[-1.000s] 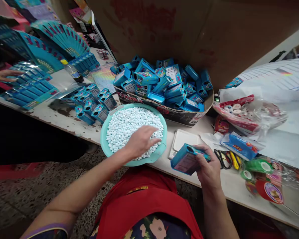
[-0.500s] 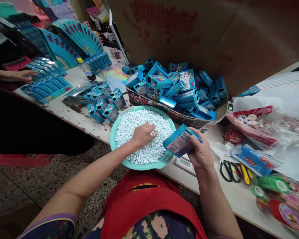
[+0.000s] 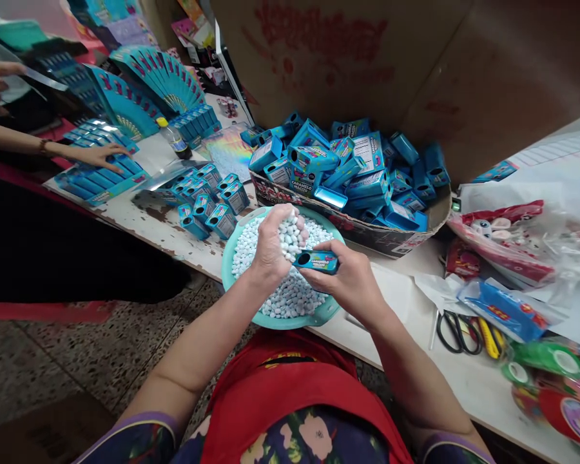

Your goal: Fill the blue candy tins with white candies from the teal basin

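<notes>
A heap of small white candies [image 3: 290,237] lies in my left hand [image 3: 270,248], whose fingers curl around it above the bowl. My right hand [image 3: 350,277] grips a small blue candy box [image 3: 320,261], tilted so that the dark round hole in its end faces the candies. The box's end is right beside the left palm. Beneath both hands, a mint-green bowl [image 3: 229,264] holds many more white candies [image 3: 290,299].
Behind the bowl, a cardboard box [image 3: 348,229] is piled with blue candy boxes [image 3: 314,158]. Several more boxes [image 3: 212,200] stand left. Scissors [image 3: 459,332] and a yellow cutter [image 3: 490,336] lie right. A co-worker's hand [image 3: 101,156] rests over boxes at far left.
My left hand has risen from the bowl with a scoop of candies. My right hand has brought the blue box left and turned its holed end toward them. The co-worker's hand has moved right.
</notes>
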Motion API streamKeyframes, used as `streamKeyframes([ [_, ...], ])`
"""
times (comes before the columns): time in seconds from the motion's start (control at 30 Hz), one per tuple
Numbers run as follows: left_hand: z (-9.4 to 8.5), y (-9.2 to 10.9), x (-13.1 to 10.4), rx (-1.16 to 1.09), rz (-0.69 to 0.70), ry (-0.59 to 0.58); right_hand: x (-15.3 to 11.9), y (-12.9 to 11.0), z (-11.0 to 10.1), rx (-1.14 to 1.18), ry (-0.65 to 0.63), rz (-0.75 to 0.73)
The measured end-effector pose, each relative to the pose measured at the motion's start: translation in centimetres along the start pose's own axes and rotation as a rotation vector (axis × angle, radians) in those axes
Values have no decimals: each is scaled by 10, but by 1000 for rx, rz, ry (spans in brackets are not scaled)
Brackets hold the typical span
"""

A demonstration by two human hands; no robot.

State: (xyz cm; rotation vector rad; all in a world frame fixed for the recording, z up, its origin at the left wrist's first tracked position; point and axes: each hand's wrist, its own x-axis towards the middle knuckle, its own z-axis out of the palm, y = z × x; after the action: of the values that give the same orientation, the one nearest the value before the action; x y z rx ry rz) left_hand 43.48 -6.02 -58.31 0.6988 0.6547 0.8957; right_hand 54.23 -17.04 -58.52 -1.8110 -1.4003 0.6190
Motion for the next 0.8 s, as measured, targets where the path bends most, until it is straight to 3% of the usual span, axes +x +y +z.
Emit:
streamKeyframes([
  [0.2,3,-8,7,43,83,93,11,2,9,-96,38,-26],
  [0.33,0,-12,9,144,129,43,14,3,10,-114,-22,-70],
  [0.8,9,-11,12,264,241,19,17,7,6,-31,40,-1],
])
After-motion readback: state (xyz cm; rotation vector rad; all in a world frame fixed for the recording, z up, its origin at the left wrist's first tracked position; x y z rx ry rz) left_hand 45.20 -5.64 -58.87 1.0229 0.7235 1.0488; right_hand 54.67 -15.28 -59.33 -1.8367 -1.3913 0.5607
